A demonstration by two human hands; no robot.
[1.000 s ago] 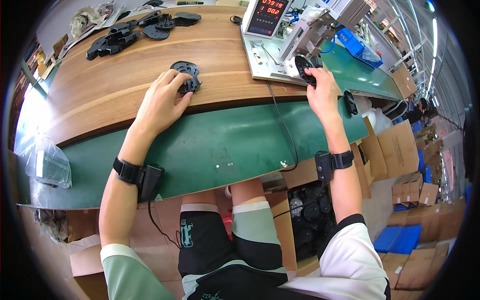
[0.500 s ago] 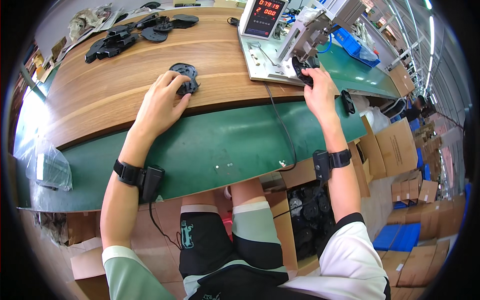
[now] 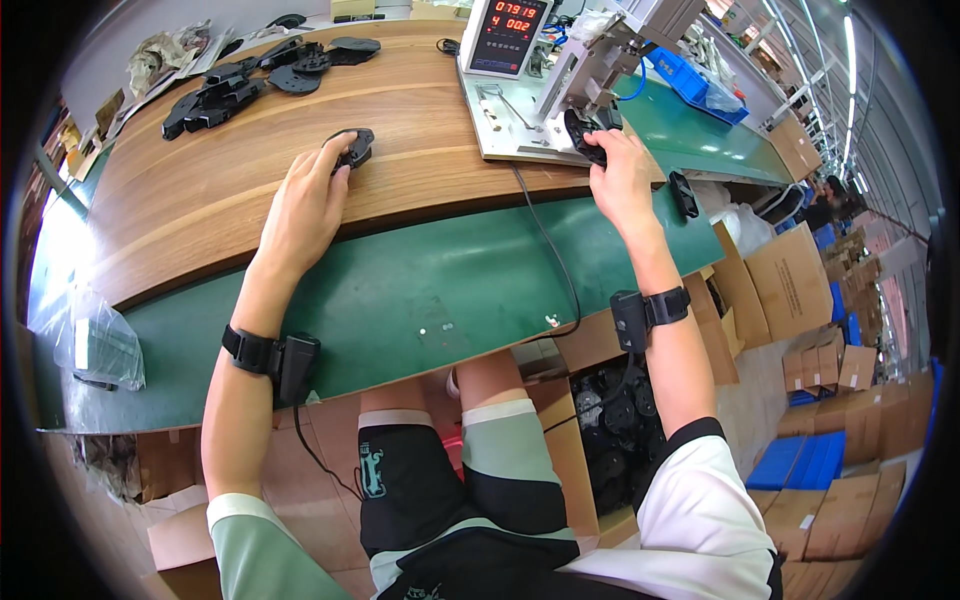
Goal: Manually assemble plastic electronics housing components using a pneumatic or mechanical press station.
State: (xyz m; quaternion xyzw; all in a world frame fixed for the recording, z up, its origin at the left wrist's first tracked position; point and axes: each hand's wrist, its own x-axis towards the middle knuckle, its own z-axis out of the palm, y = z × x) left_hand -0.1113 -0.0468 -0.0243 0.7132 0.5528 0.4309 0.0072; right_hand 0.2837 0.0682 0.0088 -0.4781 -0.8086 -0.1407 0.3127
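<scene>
1. Bag of clear plastic [image 3: 95, 345], crumpled, at the far left of the green table [image 3: 450, 260].
2. Pile of black plastic parts [image 3: 215, 100], near the back of the wooden board [image 3: 430, 110], which lies on that table.
3. Left hand [image 3: 303, 210], wearing a black strap [image 3: 250, 348] on its wrist; thumb and fingertips pinch a rounded black piece [image 3: 360, 148]. The piece is tilted above the board's middle; whether its lower edge touches the wood, I cannot tell.
4. White display unit [image 3: 508, 35] with red lit digits, standing on the back of a metal base plate [image 3: 520, 125].
5. Dark oval piece [image 3: 580, 133], tilted up at the front of the metal machine [image 3: 590, 75], just under its upright head.
6. Right hand [image 3: 622, 180]; its fingers are bent close together over the near edge of the oval piece. How the thumb bears on it is unclear.
7. Narrow black part [image 3: 683, 195], lying near the green table's right edge.
8. Blue bin [image 3: 690, 80], behind it.
</scene>
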